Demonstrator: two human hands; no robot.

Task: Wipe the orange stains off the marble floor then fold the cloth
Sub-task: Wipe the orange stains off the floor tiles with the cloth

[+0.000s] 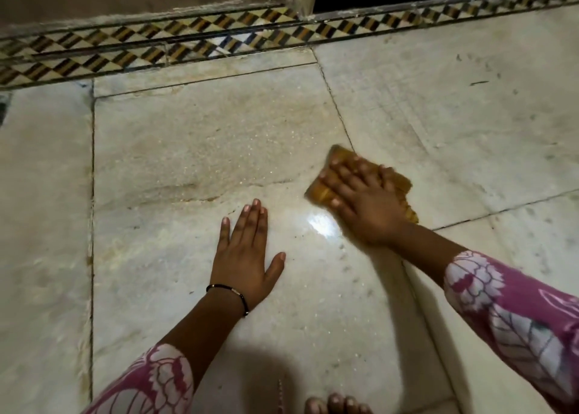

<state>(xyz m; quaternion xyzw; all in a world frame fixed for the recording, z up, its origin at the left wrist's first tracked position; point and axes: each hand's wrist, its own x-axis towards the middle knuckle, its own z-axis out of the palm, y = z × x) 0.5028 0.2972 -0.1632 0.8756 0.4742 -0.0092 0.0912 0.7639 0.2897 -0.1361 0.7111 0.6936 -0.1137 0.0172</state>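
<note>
Pressing down on the cloth (393, 180), my right hand (360, 200) lies flat over it, fingers spread wide across its top, palm toward me. The cloth is orange-yellow, bunched under the hand, and shows only past my fingertips and along the far side of the hand. No writing or label can be read on it, nor anywhere else in view. It sits on the marble floor (203, 138) just beside a dark joint line between slabs, right of centre. A bright wet glare shines on the floor close to my right wrist, between the two hands. A faint orange-brown streak (188, 191) runs across the slab left of the cloth, beyond my left hand (244, 257). That hand rests flat on the floor, empty, fingers together and thumb out, apart from the cloth. A thin black band (232, 293) circles its wrist. Both sleeves are pink with white flowers. My toes (338, 404) show at the bottom edge. A patterned tile border (156, 47) runs along the far side of the floor.
</note>
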